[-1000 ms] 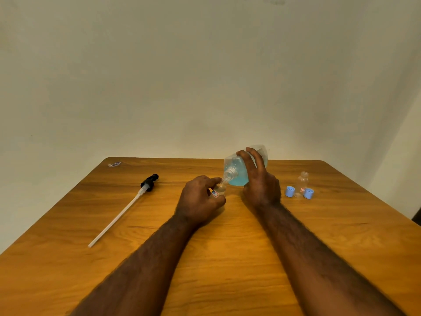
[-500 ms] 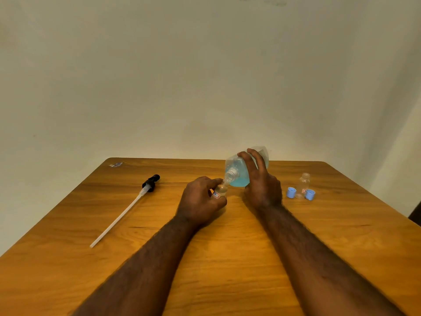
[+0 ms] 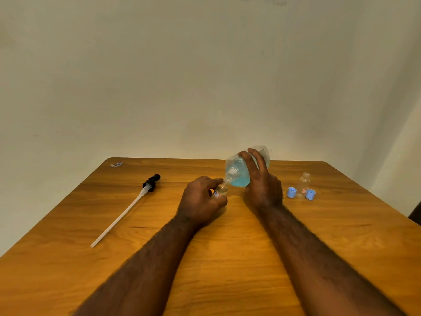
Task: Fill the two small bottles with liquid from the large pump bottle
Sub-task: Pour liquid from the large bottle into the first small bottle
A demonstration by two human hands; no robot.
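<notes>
At the far left corner of the wooden worktop (image 3: pixel 227 258) lies a small pale scrap (image 3: pixel 116 164), too blurred to identify. Nearer and a little to the right lies the removed pump (image 3: pixel 127 208), its black head pointing away and its long white tube running back toward the near left edge.

Toward the middle, the left hand (image 3: pixel 200 201) rests on the wood with its fingers (image 3: pixel 214 182) and thumb clamped round a small bottle (image 3: pixel 220 191), clear with a red-edged label, held roughly upright with its mouth open. Just above it, the large bottle (image 3: pixel 239 172) is tipped over so that its open threaded neck points down at the small bottle's mouth, neck and mouth touching or nearly so. Blue liquid pools in its lower side. Whether any is flowing cannot be told. The right hand (image 3: pixel 262 185) grips this bottle from the right, its fingers (image 3: pixel 257 159) curled over the top.

Further right, well apart from the hands, a blue cap (image 3: pixel 291 192), a second small bottle (image 3: pixel 304 185) standing uncapped, and a second blue cap (image 3: pixel 310 194) sit close together in a row.
</notes>
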